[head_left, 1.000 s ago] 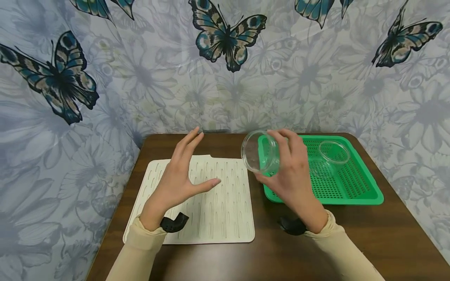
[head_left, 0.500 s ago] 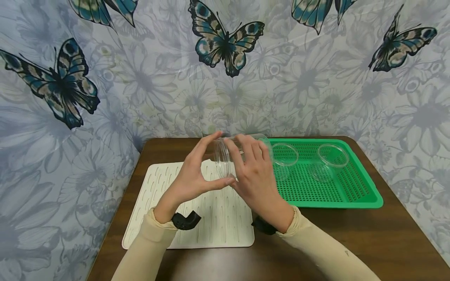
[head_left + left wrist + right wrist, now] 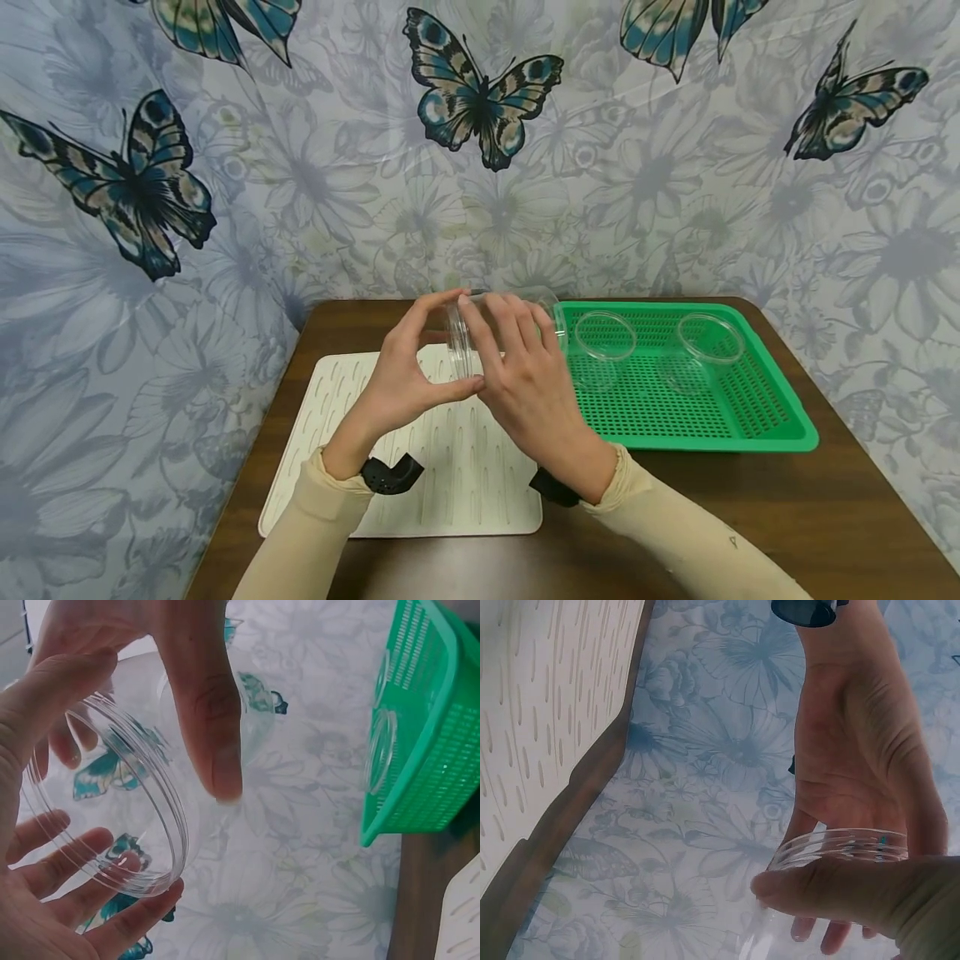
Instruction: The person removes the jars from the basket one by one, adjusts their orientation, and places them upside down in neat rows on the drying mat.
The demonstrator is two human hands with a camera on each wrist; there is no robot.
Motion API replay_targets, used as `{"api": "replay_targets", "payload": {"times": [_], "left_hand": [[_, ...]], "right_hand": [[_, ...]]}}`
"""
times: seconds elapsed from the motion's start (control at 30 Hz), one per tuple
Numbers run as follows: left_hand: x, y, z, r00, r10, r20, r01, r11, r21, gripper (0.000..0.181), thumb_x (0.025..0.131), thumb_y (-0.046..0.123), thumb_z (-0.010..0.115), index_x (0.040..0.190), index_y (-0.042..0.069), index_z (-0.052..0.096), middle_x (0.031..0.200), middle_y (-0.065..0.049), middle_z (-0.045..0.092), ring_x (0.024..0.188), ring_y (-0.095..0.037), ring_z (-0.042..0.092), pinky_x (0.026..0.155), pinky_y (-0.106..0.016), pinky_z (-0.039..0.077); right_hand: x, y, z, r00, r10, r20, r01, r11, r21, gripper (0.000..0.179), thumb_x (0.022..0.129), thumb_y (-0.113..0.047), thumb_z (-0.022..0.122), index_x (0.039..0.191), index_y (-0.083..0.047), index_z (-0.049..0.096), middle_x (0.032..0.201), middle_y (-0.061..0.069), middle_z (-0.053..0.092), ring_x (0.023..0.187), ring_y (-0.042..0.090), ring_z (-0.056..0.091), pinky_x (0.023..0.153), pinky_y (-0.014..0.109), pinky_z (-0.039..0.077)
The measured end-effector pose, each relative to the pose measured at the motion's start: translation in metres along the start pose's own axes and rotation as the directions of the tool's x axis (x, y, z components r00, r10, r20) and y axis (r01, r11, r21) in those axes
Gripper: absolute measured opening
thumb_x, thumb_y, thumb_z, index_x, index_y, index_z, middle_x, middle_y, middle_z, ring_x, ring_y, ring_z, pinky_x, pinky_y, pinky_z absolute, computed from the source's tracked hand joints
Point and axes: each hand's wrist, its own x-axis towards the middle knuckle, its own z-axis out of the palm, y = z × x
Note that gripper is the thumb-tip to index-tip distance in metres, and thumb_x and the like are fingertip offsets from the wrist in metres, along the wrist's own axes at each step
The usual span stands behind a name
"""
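A clear round jar (image 3: 459, 350) is held on its side above the white ridged mat, its mouth toward the left. My right hand (image 3: 525, 375) grips the jar's body from the right. My left hand (image 3: 397, 367) spans the mouth end, thumb below and fingers above; in the left wrist view its fingers (image 3: 82, 877) curve around the ridged rim (image 3: 176, 825). In the right wrist view the rim (image 3: 832, 844) sits between the two hands. Much of the jar's body is hidden behind my right fingers. Whether anything is inside cannot be made out.
A green perforated basket (image 3: 705, 444) stands right of the mat (image 3: 480, 492), holding two more clear jars, one at left (image 3: 606, 337) and one at right (image 3: 711, 340). Both rest on a brown table (image 3: 675, 517). Butterfly-patterned cloth (image 3: 495, 208) hangs behind.
My right hand has carried the jar left from over the basket to above the mat. The left hand, earlier apart with spread fingers, now takes hold of the jar's rim.
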Motion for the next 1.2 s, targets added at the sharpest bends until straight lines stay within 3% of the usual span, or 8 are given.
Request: {"api": "replay_targets", "payload": {"times": [0.3,0.47,0.57,0.63,0.83,0.9,1.03,1.2], "left_hand": [[-0.002,0.004,-0.009,0.999,-0.02,0.035,0.021,0.999,-0.026,0.097,0.081,0.01,0.1,0.162,0.02,0.048,0.159,0.0,0.055,0.142,-0.025,0.055,0.107,-0.044,0.055],[-0.005,0.007,-0.021,0.998,-0.018,0.06,0.022,0.998,-0.057,0.1,0.079,0.004,0.099,0.163,0.021,0.047,0.163,0.001,0.053,0.148,-0.024,0.051,0.11,-0.049,0.052],[-0.007,0.01,-0.026,0.997,-0.026,0.079,0.034,0.995,-0.099,0.101,0.079,0.001,0.098,0.163,0.023,0.046,0.165,0.003,0.051,0.151,-0.024,0.047,0.114,-0.055,0.048],[-0.008,0.011,-0.028,0.995,-0.03,0.09,0.041,0.991,-0.129,0.101,0.079,0.001,0.097,0.163,0.024,0.046,0.165,0.003,0.051,0.153,-0.025,0.045,0.117,-0.056,0.045],[-0.009,0.012,-0.028,0.993,-0.002,0.114,0.029,0.971,-0.236,0.098,0.081,0.003,0.096,0.164,0.017,0.045,0.166,-0.006,0.051,0.154,-0.03,0.044,0.121,-0.05,0.043],[-0.009,0.012,-0.028,0.993,0.003,0.118,0.028,0.965,-0.26,0.097,0.082,0.007,0.097,0.164,0.015,0.045,0.165,-0.006,0.051,0.154,-0.032,0.044,0.121,-0.048,0.044],[-0.009,0.012,-0.028,0.992,0.007,0.124,0.028,0.961,-0.276,0.096,0.084,0.013,0.098,0.164,0.013,0.044,0.165,-0.006,0.051,0.153,-0.034,0.045,0.12,-0.047,0.045],[-0.011,0.014,-0.03,0.991,0.005,0.133,0.032,0.961,-0.276,0.098,0.084,0.011,0.097,0.165,0.014,0.042,0.168,-0.005,0.048,0.155,-0.033,0.041,0.121,-0.057,0.04]], "right_hand": [[0.003,0.019,-0.032,0.993,-0.012,0.116,-0.013,0.978,0.21,0.108,0.064,-0.027,0.107,0.157,-0.004,0.054,0.146,0.021,0.058,0.133,0.041,0.056,0.115,0.056,0.043],[-0.002,0.047,-0.051,0.985,0.052,0.165,-0.123,0.883,0.453,0.124,0.059,-0.042,0.111,0.162,-0.01,0.05,0.158,0.017,0.052,0.142,0.039,0.051,0.112,0.062,0.043],[-0.009,0.064,-0.056,0.967,0.106,0.232,-0.227,0.771,0.595,0.129,0.058,-0.039,0.112,0.166,-0.014,0.046,0.166,0.008,0.047,0.15,0.03,0.047,0.115,0.062,0.044],[-0.014,0.072,-0.055,0.951,0.13,0.279,-0.292,0.668,0.684,0.131,0.058,-0.031,0.113,0.168,-0.017,0.043,0.169,0.002,0.044,0.152,0.026,0.045,0.117,0.06,0.043],[-0.03,0.081,-0.04,0.906,0.145,0.397,-0.422,0.266,0.867,0.122,0.068,0.0,0.104,0.17,-0.017,0.04,0.173,0.001,0.041,0.157,0.027,0.04,0.12,0.048,0.043],[-0.035,0.081,-0.035,0.895,0.15,0.42,-0.441,0.156,0.884,0.114,0.073,0.004,0.101,0.169,-0.015,0.042,0.172,0.005,0.042,0.156,0.03,0.041,0.118,0.044,0.046],[-0.039,0.08,-0.029,0.885,0.171,0.433,-0.444,0.035,0.895,0.103,0.077,0.007,0.097,0.166,-0.009,0.047,0.168,0.012,0.046,0.15,0.034,0.05,0.114,0.041,0.052],[-0.037,0.08,-0.028,0.886,0.17,0.432,-0.439,0.002,0.899,0.103,0.075,0.012,0.097,0.164,-0.006,0.049,0.164,0.015,0.05,0.143,0.037,0.056,0.111,0.049,0.055]]}}
